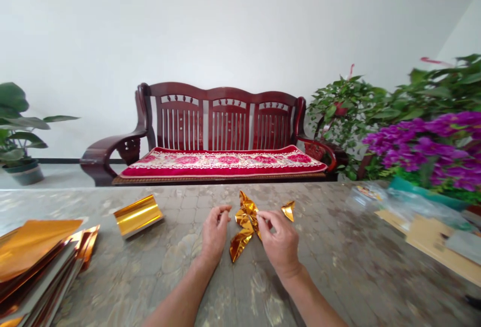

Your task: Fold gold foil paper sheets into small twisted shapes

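My right hand [281,239] is over the right part of a folded gold foil shape [245,217], and its thumb and forefinger are pinched together on the edge of this foil. My left hand [215,232] is just beside the shape, on its left. Its fingers are curled with the thumb near them, but I cannot tell if the tips touch each other. The foil shape lies on the table [158,287] between my two hands, with pointed ends toward the bench and toward me. One more gold point [288,211] shows beyond my right hand; I cannot tell if it is joined to the shape.

Farther to my left, a curved gold sheet [138,214] rests on the table, and nearer to me there is a pile of gold sheets [41,262]. On the right side are clear plastic bags [417,209] and brown cardboard pieces [428,232], near the purple flowers [421,149]. Across the table stands a dark red wooden bench [229,126], which has a red flowered cover [225,161] on its seat.
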A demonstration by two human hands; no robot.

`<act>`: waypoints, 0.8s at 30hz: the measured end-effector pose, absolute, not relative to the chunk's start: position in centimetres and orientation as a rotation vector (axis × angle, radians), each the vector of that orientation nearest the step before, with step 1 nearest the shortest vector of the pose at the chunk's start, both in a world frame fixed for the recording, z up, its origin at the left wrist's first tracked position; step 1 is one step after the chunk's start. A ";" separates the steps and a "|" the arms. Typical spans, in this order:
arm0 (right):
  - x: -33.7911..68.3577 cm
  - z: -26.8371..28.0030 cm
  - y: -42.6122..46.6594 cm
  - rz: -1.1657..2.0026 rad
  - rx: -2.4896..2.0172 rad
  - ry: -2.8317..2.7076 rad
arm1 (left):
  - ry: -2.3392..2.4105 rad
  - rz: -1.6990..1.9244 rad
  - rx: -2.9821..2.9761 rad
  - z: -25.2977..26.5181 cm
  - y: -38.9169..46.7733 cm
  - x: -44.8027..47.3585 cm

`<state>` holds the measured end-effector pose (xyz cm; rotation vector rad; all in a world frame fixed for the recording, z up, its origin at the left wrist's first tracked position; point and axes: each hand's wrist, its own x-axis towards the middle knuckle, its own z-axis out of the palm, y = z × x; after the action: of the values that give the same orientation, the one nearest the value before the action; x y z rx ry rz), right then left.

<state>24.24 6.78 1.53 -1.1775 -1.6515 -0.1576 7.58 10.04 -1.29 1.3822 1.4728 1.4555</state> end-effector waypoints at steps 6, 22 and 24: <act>23.4 0.3 6.8 -0.042 -1.167 -1.742 | 1.327 1.416 1.454 -1.1 10.0 7.7; 23.9 -0.7 6.8 0.120 -1.168 -1.832 | 1.419 1.308 1.526 -2.3 10.8 7.9; 24.9 -0.6 7.1 0.093 -1.246 -1.703 | 1.432 1.300 1.527 -2.4 10.8 7.9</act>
<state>24.89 7.10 -0.56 -1.2460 -1.7026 0.0933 7.93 10.76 -2.43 1.5274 1.4322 1.3004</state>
